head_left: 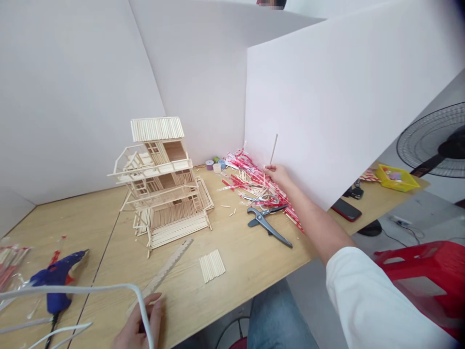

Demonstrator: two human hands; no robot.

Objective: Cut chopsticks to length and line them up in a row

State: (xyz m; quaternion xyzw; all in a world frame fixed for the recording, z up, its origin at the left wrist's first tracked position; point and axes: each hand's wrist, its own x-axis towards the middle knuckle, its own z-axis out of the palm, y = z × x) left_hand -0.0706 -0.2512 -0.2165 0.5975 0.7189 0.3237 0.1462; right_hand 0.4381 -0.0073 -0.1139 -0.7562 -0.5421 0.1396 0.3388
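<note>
My right hand [278,174] reaches to the pile of red-and-white wrappers [250,169] and pinches a thin wooden stick [273,148] that points upward. Near the front edge, my left hand [143,317] has its fingers at the lower end of a wooden ruler [170,264]; a white cable partly covers it, so its hold is unclear. A multi-storey model house of sticks [167,189] stands at the centre left. A flat panel of short sticks [212,266] lies in front of it. Dark pliers [267,225] and scissors [261,198] rest beside the pile.
A blue glue gun [58,281] stands at the left near wrapped sticks [12,261]. White boards [203,72] enclose the back. Small spools [209,165] sit behind. On the right are a phone [346,209], a yellow basket [407,184], a fan [441,145] and a red stool [428,281].
</note>
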